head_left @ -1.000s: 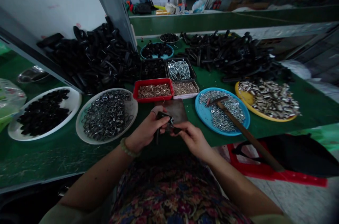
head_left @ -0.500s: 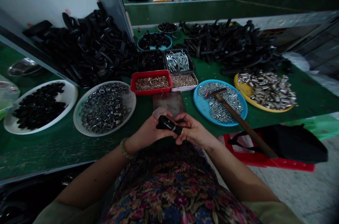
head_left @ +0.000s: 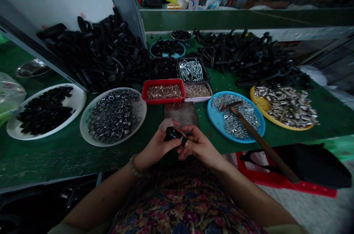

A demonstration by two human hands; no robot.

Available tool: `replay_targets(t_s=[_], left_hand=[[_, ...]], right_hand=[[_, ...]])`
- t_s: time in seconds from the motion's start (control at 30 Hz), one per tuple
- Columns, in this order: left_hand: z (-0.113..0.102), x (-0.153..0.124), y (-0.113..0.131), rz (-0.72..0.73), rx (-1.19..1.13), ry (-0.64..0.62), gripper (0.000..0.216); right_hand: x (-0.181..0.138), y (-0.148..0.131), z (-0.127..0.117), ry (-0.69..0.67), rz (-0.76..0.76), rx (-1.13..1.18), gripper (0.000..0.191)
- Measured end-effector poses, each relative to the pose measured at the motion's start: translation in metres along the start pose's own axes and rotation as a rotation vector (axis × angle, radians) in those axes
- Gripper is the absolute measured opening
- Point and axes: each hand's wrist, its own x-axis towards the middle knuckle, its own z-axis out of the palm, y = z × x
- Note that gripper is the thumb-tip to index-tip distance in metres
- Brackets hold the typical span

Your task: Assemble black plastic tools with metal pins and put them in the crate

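My left hand [head_left: 156, 145] and my right hand [head_left: 199, 145] meet just in front of my body, over the near edge of the green table [head_left: 49, 156]. Both are closed on a small black plastic part [head_left: 173, 134] held between their fingertips. A dark metal plate [head_left: 181, 113] lies on the table right behind the hands. A hammer [head_left: 257, 136] rests with its head on the blue plate of small nuts [head_left: 221, 125], to the right of my right hand.
A white plate of metal rings [head_left: 138, 114], a white plate of black pieces [head_left: 74, 103], a red tray [head_left: 163, 99] of small metal bits, trays of screws [head_left: 192, 70] and a yellow plate of metal sleeves [head_left: 260, 103] ring the hands. Heaps of black parts [head_left: 105, 53] lie behind. A red bin [head_left: 265, 177] stands at the right.
The hands have kept hold of the black part and turned it slightly between the fingers. The view has shifted a little; nothing on the table has moved.
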Motion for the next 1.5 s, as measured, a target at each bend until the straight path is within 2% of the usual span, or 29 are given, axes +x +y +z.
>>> replay_targets(t_s=[0.1,0.17,0.27,0.33,0.4,0.47,0.53,0.63,0.77,0.87,1.0,1.1,1.17,1.3,1.5], left_hand=[[-0.007,0.005,0.001,0.029,0.163,-0.014,0.073],[-0.017,0.009,0.001,0.036,0.298,0.0,0.091],[-0.039,0.014,0.004,0.061,0.515,0.093,0.086],[-0.052,0.017,0.008,0.112,0.691,0.099,0.081],[-0.058,0.021,0.012,0.183,0.844,0.02,0.075],[-0.057,0.027,0.012,0.239,0.957,-0.068,0.068],[-0.051,0.038,0.007,0.272,1.038,-0.123,0.068],[-0.038,0.058,-0.006,0.303,1.146,-0.182,0.07],[-0.022,0.073,-0.021,0.339,1.333,-0.226,0.05],[-0.017,0.07,-0.029,0.371,1.378,-0.124,0.043],[-0.016,0.065,-0.042,0.274,1.291,0.033,0.055],[-0.016,0.067,-0.05,0.231,1.183,0.127,0.068],[-0.016,0.069,-0.052,0.229,1.14,0.159,0.072],[-0.017,0.071,-0.053,0.225,1.123,0.164,0.074],[-0.017,0.07,-0.054,0.234,1.137,0.166,0.074]], right_hand=[[0.008,-0.001,0.0,0.055,-0.063,-0.105,0.033],[0.022,-0.009,-0.007,-0.011,-0.102,-0.303,0.026],[0.059,-0.031,-0.026,-0.06,-0.241,-0.893,0.012],[0.09,-0.045,-0.038,-0.019,-0.335,-1.422,0.021],[0.115,-0.052,-0.046,-0.054,-0.298,-1.864,0.028],[0.13,-0.052,-0.049,-0.111,-0.219,-2.072,0.027],[0.131,-0.049,-0.05,-0.108,-0.19,-2.103,0.026],[0.117,-0.049,-0.056,-0.023,-0.136,-2.09,0.025],[0.092,-0.06,-0.072,0.113,-0.062,-2.03,0.02],[0.077,-0.067,-0.08,0.177,-0.088,-1.772,0.015],[0.072,-0.062,-0.08,0.125,-0.186,-1.324,0.014],[0.078,-0.056,-0.075,0.122,-0.1,-1.176,0.012],[0.083,-0.055,-0.071,0.15,-0.046,-1.208,0.009],[0.09,-0.055,-0.066,0.145,-0.062,-1.52,0.01],[0.093,-0.048,-0.058,0.008,-0.156,-1.931,0.017]])
